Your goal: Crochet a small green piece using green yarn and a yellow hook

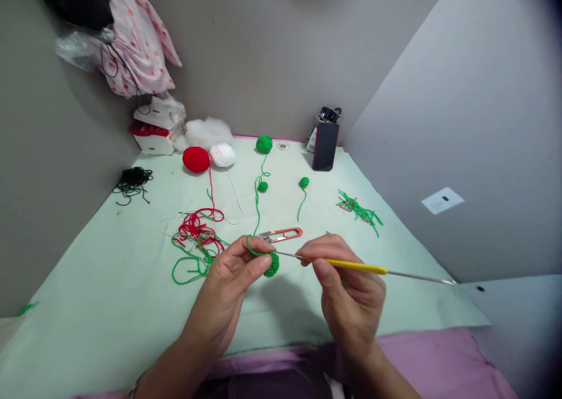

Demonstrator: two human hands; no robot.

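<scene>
My left hand (239,276) pinches a small green crochet piece (273,265) between thumb and fingers. Green yarn (257,212) loops over its index finger and runs back to a green yarn ball (264,144). My right hand (346,282) is closed around the yellow handle of a crochet hook (357,266). The hook's thin metal shaft points left and its tip meets the top of the green piece; whether it sits inside a stitch I cannot tell. Just beyond my left fingers lie orange-handled thread snips (285,234), their blades partly hidden.
A red yarn ball (195,160), a white yarn ball (223,155) and stuffing (208,133) stand back left. Tangled red yarn (199,229) lies left, with black yarn (134,179) farther out. Small green pieces (304,182), yarn scraps (360,210) and a propped phone (325,147) are right.
</scene>
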